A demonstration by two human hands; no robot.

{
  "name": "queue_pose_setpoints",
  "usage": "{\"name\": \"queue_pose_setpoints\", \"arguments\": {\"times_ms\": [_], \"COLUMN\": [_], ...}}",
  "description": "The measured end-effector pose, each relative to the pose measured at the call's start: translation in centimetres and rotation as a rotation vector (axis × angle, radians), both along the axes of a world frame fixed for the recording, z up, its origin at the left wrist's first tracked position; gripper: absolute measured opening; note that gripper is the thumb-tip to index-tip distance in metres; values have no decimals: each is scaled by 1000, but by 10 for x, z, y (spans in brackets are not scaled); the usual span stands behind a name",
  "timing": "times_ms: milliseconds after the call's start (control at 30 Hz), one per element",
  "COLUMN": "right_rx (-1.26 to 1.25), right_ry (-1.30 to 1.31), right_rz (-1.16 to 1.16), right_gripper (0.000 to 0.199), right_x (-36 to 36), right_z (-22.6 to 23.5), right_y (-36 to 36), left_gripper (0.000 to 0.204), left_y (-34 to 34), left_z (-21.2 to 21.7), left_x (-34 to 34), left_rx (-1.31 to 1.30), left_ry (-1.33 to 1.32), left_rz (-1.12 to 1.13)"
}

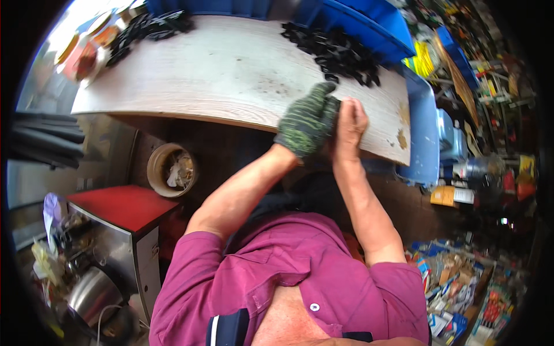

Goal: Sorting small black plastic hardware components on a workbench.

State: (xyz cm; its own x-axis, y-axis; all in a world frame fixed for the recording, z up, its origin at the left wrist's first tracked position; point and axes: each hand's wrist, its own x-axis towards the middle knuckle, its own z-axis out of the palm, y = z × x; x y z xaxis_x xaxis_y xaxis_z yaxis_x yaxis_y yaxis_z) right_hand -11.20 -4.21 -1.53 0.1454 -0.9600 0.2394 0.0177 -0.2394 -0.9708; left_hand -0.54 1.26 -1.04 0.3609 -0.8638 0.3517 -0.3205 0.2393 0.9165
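Held the gloved left hand (pixel 307 122) against the bare right hand (pixel 351 124) above the near edge of the pale table (pixel 231 75), with fingers bent inward; could not tell whether grasping anything between the palms. Saw loose black pieces (pixel 340 55) heaped on the table's right side, toward its far edge. Probably called for bracing with the gloved palm, pinching lightly with bare fingertips for feel, and working over the table to catch any slip.
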Motion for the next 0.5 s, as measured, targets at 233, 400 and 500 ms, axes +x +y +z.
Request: {"name": "queue_pose_setpoints", "arguments": {"times_ms": [233, 400, 500], "right_rx": [167, 314, 275], "right_ry": [-49, -139, -176], "right_rz": [43, 52, 66], "right_gripper": [24, 30, 31], "right_x": [-13, 3, 2], "right_z": [1, 23, 19], "right_y": [-7, 12, 11], "left_gripper": [33, 29, 31], "left_y": [2, 7, 3], "left_z": [-1, -11, -4], "left_x": [1, 111, 228], "left_rx": [93, -315, -190], "left_ry": [16, -745, -930], "left_rz": [-31, 382, 822]}}
